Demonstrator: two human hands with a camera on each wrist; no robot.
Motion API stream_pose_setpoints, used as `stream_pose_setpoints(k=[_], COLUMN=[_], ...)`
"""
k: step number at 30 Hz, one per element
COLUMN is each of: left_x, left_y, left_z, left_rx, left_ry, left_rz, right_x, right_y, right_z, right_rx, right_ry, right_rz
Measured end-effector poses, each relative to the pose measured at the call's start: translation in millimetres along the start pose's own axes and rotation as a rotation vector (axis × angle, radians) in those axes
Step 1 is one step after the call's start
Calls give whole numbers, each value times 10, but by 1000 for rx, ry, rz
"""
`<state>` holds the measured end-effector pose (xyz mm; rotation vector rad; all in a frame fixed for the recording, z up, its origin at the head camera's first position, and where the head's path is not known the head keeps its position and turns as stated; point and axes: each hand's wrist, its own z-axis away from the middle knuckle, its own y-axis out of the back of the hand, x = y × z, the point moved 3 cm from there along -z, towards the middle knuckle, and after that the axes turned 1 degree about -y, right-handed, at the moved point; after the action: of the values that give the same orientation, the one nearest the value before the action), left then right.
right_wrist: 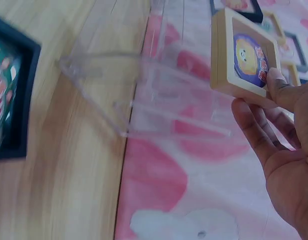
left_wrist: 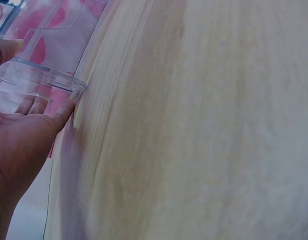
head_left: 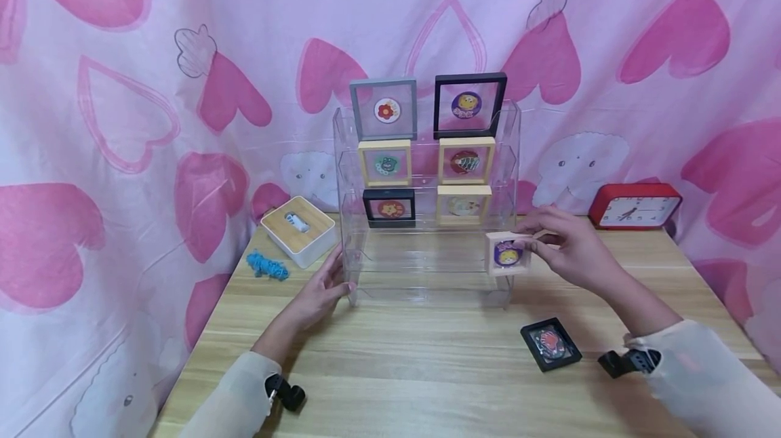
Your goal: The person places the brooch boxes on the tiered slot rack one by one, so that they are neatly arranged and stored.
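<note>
A clear acrylic tiered display rack (head_left: 421, 298) stands on the wooden table. My left hand (head_left: 320, 297) holds its lower left side, thumb at the front edge and fingers along the outside; the left wrist view shows this hand on the clear panel (left_wrist: 39, 75). My right hand (head_left: 570, 248) pinches a small pale wood-coloured display frame (head_left: 506, 255) with a purple and yellow round badge, in front of the rack's lower right. In the right wrist view, thumb and fingers grip the frame (right_wrist: 221, 60) by one edge. Framed badges fill the upper tiers, including a grey frame (head_left: 384, 111) and a black frame (head_left: 470, 106).
A black frame with a red badge (head_left: 551, 344) lies on the table at right. Behind my right hand stands a red clock (head_left: 636, 207). Left of the rack are a white box with a wooden lid (head_left: 299, 228) and a blue cord bundle (head_left: 267, 266). A heart-patterned curtain (head_left: 244, 11) hangs behind.
</note>
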<state>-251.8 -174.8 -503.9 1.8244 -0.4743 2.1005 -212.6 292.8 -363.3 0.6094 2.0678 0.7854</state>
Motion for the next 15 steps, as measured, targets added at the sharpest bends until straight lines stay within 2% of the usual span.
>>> stream_pose_setpoints(k=[11,15], left_x=[-14,-19], left_y=[16,16], left_z=[-7,-8], left_rx=[0,-4], left_ry=[1,-2], left_rz=[-5,-18], right_x=[-297,-324], right_y=[-349,-479], right_z=[-273,-320], right_rx=[81,94], right_ry=[77,130], right_rz=[-92,-75])
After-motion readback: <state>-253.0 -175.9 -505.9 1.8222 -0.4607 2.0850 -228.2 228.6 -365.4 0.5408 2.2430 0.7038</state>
